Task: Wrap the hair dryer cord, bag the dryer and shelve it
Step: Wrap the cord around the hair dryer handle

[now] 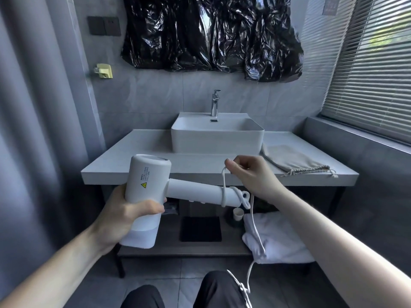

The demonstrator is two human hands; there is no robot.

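Dryer (148, 192) held in front of the bench (142, 150) while its cord (223, 185) is looped round the handle.

Left hand (124, 216) is clenched round the dryer's barrel, handle pointing right and roughly level. Right hand (249, 172) pinches a loop of cord above the handle's far end; its grip is closed on the cord. Cord circles the handle near that end, then hangs down past the right forearm to the lap. Bag (293, 160), a grey drawstring pouch, lies flat on the bench to the right of the sink (216, 138), apart from both hands. Shelf (182, 250) under the bench carries a white towel (278, 238), a dark mat and a small cup.
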